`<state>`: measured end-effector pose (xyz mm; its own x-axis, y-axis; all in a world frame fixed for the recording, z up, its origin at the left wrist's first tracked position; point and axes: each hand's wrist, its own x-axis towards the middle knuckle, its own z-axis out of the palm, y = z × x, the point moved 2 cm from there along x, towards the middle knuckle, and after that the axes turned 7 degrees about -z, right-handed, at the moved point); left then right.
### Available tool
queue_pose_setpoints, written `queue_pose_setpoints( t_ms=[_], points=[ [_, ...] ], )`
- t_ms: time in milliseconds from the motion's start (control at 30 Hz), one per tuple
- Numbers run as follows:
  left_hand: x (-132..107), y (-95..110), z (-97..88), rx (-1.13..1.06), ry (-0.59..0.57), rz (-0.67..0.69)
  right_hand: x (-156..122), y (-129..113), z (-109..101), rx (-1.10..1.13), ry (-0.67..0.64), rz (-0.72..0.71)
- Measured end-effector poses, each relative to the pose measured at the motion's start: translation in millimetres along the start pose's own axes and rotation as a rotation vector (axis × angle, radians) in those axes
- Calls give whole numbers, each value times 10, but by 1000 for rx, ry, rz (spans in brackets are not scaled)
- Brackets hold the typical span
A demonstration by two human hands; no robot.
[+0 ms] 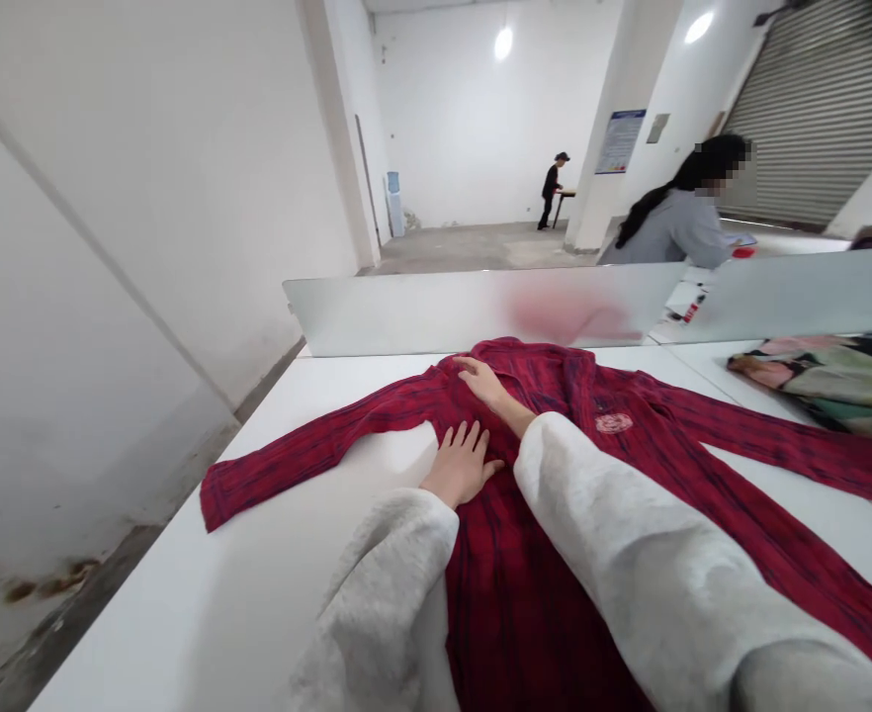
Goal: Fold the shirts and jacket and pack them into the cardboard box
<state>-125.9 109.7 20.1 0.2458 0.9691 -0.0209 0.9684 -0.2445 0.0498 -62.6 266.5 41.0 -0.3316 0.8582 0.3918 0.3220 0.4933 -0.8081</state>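
A red and dark plaid shirt [532, 593] lies spread on the white table [273, 583], its collar toward the frosted divider and both sleeves stretched out sideways. My left hand [462, 465] rests flat on the shirt near the armhole, fingers spread. Farther up, my right hand [484, 386] lies on the shoulder area, fingers extended and touching the cloth. A pale round emblem [614, 423] shows on the chest. Part of the shirt's front is hidden under my right sleeve.
A low frosted divider [406, 311] runs along the table's far edge. Folded patterned cloth [836, 381] lies at the right. Beyond the divider, a person in grey [673, 222] sits or stands, and another person [553, 188] stands at a distant small table. A wall is at left.
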Motion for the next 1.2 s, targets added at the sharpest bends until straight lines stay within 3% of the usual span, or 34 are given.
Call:
queue_pose_setpoints(
  t_ms=[133, 300, 433, 567, 767, 900, 1000, 1067, 1133, 1200],
  points=[
    [55, 5, 158, -55, -4, 3, -404, -191, -706, -26, -179, -82],
    [104, -39, 238, -83, 47, 20, -1451, -184, -1495, -409, -513, -179],
    [122, -57, 260, -71, 92, 27, -2296, 113, -1689, -728, -530, -166],
    [153, -75, 286, 12, 126, 28, -2738, 264, -1589, -801, -409, -232],
    [138, -9, 275, 80, 105, 26, -2753, 198, -1557, -816, -361, -277],
    [62, 106, 170, 137, 51, -9, -2775, 187, -1553, -798, -366, -266],
    [73, 225, -26, 188, -18, -31, -2758, 171, -1583, -767, -400, -225],
    [163, 361, -207, 209, -72, -37, -2661, 144, -1654, -719, -507, -199],
    [328, 570, -391, 206, -103, -45, -2490, 106, -1758, -652, -663, -187],
    [547, 849, -528, 176, -101, -59, -2276, 77, -1882, -637, -678, -140]
  ],
)
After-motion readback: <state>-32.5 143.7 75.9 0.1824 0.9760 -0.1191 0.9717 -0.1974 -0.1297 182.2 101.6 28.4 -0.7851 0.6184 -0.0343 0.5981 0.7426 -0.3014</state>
